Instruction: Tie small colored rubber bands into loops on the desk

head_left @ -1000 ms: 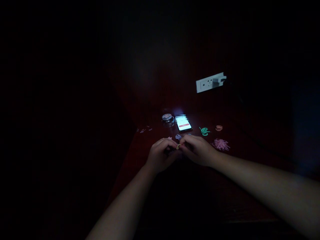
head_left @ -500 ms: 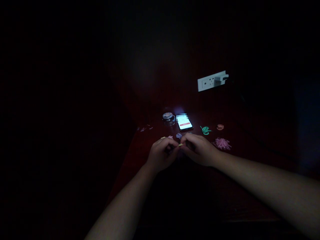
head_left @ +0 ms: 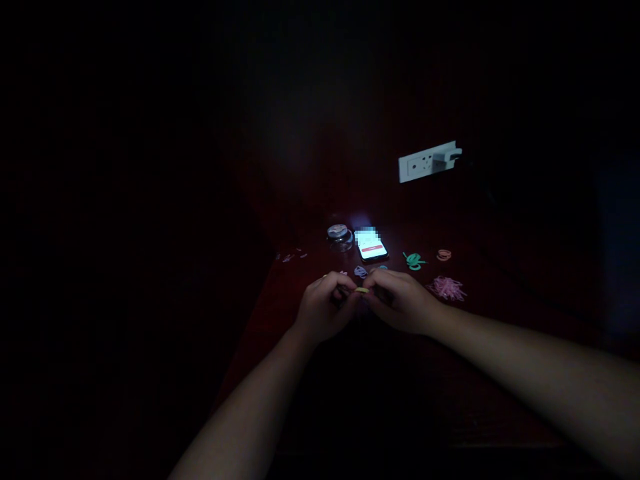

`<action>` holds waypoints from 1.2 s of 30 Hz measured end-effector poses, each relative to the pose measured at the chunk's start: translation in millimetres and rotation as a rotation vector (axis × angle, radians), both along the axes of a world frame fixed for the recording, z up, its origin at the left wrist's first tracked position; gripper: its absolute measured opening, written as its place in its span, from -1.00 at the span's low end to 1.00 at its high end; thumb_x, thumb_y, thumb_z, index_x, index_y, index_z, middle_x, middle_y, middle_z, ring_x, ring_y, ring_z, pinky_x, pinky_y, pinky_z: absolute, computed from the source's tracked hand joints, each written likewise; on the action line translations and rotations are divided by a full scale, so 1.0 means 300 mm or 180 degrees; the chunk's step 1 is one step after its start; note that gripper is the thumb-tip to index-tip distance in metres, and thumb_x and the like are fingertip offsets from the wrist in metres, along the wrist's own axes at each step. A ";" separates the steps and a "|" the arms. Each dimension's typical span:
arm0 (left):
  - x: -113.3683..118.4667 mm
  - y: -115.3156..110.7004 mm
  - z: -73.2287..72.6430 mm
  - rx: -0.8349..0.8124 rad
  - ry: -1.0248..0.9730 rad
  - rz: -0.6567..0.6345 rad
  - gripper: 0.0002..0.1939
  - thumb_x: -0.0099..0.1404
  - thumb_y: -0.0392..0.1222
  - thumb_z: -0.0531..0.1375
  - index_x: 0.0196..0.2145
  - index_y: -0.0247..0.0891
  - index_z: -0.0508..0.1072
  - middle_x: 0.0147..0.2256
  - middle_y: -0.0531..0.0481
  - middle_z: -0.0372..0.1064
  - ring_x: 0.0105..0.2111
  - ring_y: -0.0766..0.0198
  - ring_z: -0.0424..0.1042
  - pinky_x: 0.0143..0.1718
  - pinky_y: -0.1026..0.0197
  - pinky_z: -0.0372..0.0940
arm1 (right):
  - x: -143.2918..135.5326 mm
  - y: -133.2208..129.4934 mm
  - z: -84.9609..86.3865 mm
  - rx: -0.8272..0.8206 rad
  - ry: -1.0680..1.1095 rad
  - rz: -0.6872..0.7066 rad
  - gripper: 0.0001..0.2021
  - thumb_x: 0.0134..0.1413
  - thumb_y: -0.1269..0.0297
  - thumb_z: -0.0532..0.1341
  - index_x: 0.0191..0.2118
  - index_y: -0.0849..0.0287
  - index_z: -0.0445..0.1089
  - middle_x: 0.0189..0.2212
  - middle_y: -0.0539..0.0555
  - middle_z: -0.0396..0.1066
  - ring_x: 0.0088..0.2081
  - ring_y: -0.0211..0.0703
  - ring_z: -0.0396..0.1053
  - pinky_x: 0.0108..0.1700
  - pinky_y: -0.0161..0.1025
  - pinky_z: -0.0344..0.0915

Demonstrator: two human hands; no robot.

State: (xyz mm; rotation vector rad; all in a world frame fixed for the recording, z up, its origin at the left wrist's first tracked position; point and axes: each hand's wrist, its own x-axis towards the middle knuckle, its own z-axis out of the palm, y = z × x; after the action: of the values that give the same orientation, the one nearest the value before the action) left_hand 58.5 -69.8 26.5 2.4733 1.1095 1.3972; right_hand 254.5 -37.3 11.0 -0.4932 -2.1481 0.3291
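Between my two hands is a small yellow band (head_left: 362, 290), pinched from both sides at the fingertips. My left hand (head_left: 325, 303) is closed on its left end. On its right end, my right hand (head_left: 400, 300) is closed in the same way. Just beyond the fingers lie a purple loop bundle (head_left: 361, 272) and a partly hidden teal one (head_left: 383, 268). A pink piece and a bit of yellow peek out behind my left hand. Something purple, too dark to make out, sits below the fingertips.
A lit phone (head_left: 373, 245) lies beside a lidded clear jar (head_left: 340, 237). To the right are green bands (head_left: 414, 261), orange loops (head_left: 443, 255) and a pink heap (head_left: 449, 288). Small pale strips (head_left: 287, 257) lie left. A wall socket (head_left: 429, 162) holds a plug. Surroundings are very dark.
My hands have drawn very slightly apart, and more of the yellow band shows between the fingertips. The whole view has shifted a little; the other things lie as before.
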 end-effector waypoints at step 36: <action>0.000 0.018 0.002 0.0255 0.0104 -0.0179 -0.95 0.28 -0.25 0.25 -0.27 -0.24 0.49 -0.37 0.00 0.46 -0.41 0.36 0.38 -0.39 0.30 0.26 | 0.002 0.001 0.012 0.0101 0.0331 0.0190 -0.91 0.22 0.42 0.14 -0.19 0.15 0.35 -0.34 0.06 0.40 -0.32 -0.20 0.34 -0.29 -0.23 0.29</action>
State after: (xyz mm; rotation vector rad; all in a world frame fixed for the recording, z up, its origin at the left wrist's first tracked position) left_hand 58.5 -64.3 26.9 2.5700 1.0006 1.4174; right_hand 255.2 -37.1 14.5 -0.3863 -2.0666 0.3458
